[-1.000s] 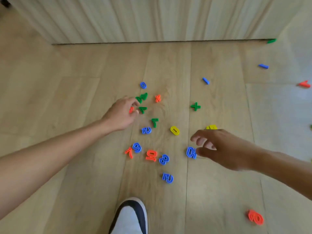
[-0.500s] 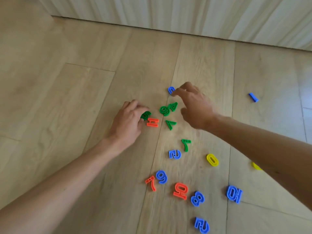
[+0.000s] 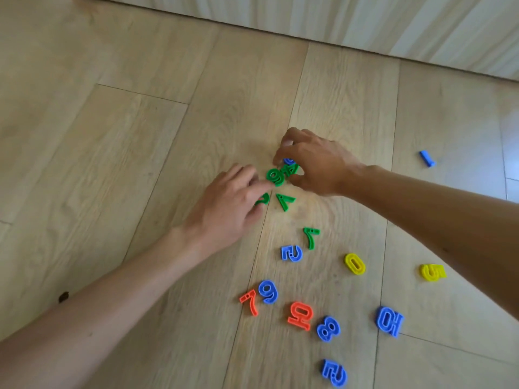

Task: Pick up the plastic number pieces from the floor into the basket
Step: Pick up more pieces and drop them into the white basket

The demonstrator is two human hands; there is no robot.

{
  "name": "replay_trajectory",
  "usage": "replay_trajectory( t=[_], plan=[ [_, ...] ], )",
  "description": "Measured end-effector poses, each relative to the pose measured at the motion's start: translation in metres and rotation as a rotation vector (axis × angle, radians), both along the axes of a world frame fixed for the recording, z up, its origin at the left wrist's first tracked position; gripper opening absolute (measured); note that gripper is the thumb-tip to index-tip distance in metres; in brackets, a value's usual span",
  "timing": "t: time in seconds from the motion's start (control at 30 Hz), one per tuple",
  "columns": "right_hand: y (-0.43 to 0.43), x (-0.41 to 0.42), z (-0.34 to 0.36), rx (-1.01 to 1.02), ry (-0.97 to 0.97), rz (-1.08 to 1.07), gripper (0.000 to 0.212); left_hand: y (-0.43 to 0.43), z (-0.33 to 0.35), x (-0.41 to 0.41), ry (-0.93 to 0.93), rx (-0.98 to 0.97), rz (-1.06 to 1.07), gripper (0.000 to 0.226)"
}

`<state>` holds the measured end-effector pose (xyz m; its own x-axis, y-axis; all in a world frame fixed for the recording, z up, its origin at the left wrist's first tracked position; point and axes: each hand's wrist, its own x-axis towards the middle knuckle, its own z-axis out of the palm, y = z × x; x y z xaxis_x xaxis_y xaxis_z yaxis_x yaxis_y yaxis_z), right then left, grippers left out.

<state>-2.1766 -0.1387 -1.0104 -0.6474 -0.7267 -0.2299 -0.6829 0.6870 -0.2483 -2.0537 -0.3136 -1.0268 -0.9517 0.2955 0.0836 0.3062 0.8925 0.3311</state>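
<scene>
Left hand point(image 3: 224, 203) touches green 6 point(image 3: 275, 176); right hand point(image 3: 317, 167) curls over green 4 point(image 3: 290, 170).

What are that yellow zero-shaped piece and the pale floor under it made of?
The yellow zero-shaped piece looks like moulded plastic: uniform bright colour, raised rim, hollow middle. The pale plank floor looks like wood or wood-print laminate, matt: grain lines and plank seams show; which, I cannot tell.

The left hand point(image 3: 227, 203), right hand point(image 3: 317, 167) and forearms are bare.
</scene>
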Motion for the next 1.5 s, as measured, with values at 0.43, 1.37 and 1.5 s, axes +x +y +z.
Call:
replay_trajectory(
  t=[0.43,1.37,1.5],
  plan=[
    [0.006,0.011,0.001,-0.054,-0.008,-0.069,0.020,-0.001,-0.018,0.000,0.012,-0.026,0.042,0.030],
    [-0.007,0.083,-0.010,-0.131,-0.003,-0.406,0.013,0.001,-0.028,-0.029,0.006,-0.122,0.110,0.014],
    [0.003,0.078,-0.012,-0.199,-0.069,-0.431,0.015,-0.002,-0.023,-0.017,-0.081,0.122,0.172,0.007]
  ],
)
